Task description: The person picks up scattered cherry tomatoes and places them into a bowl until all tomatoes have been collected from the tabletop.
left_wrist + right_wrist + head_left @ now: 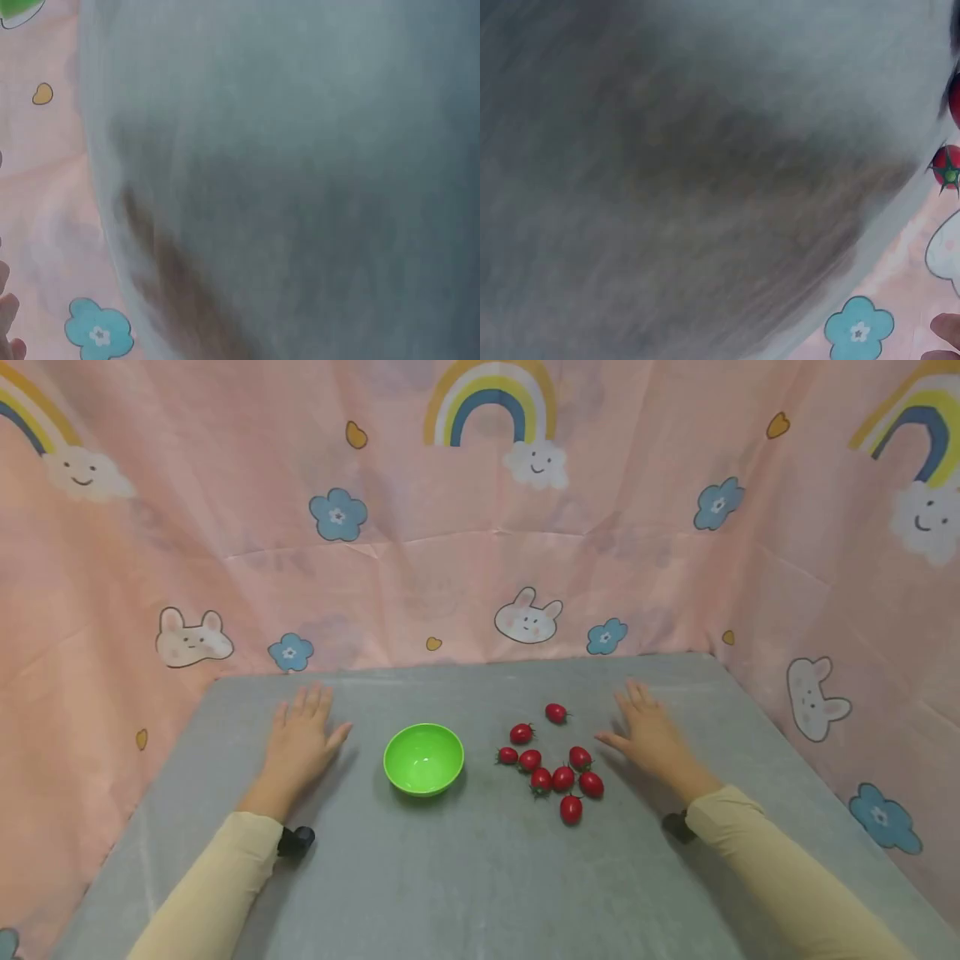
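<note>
Palm down with spread fingers, my left hand (302,743) is over the grey table, left of a bright green bowl (424,760). The bowl's inside shows nothing in it. Right of the bowl lie several red cherry tomatoes (562,778), some with green stems, loosely grouped. My right hand (654,739) is on their right, fingers straight and apart, holding nothing. Only fingertips (7,307) show at the left wrist view's edge. In the right wrist view, a tomato (946,166) and a few fingertips (946,328) appear at the right edge.
The grey table (480,885) reaches back to a pink curtain (420,577) printed with rainbows, rabbits and flowers, which also runs along both sides. A black wrist camera (297,841) sits below the left sleeve, another black one (678,827) by the right sleeve.
</note>
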{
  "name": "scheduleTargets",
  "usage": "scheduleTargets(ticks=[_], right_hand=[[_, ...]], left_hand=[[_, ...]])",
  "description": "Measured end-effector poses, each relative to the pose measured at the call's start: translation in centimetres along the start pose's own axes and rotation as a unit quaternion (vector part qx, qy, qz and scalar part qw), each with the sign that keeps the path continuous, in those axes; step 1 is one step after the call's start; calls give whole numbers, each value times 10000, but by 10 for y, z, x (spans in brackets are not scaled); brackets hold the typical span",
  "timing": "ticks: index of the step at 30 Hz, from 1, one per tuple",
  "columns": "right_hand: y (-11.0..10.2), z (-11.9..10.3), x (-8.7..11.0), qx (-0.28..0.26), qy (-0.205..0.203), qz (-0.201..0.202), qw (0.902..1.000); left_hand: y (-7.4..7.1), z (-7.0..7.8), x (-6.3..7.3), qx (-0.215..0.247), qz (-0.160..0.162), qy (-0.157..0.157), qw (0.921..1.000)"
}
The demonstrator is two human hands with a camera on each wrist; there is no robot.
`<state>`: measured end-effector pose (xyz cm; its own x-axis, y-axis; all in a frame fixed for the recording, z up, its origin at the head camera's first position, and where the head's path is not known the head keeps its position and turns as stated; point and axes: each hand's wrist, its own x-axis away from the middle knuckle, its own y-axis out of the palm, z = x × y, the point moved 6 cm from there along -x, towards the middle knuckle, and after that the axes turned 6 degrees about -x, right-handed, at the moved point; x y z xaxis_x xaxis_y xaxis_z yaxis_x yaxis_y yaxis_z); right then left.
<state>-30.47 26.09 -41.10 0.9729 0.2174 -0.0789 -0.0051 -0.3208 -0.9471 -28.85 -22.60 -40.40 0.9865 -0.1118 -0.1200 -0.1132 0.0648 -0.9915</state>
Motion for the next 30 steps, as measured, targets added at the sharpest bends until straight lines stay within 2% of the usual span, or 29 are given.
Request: scheduleTargets(ticks=[11,21,25,30], right_hand=[[4,-12,1,-240,18,-81,9997],[9,-19,-2,-421,-18,-113,9990],[9,-20,-3,-565,-50,-86,9984],[11,-22,-5,-845,-72,-110,9963]], left_hand=[[8,16,2,348,259,78,9990],[9,24,5,906,127,51,9958],[12,27,6,1443,33,-13,9895],[14,34,8,2132,-16,-80,9770]])
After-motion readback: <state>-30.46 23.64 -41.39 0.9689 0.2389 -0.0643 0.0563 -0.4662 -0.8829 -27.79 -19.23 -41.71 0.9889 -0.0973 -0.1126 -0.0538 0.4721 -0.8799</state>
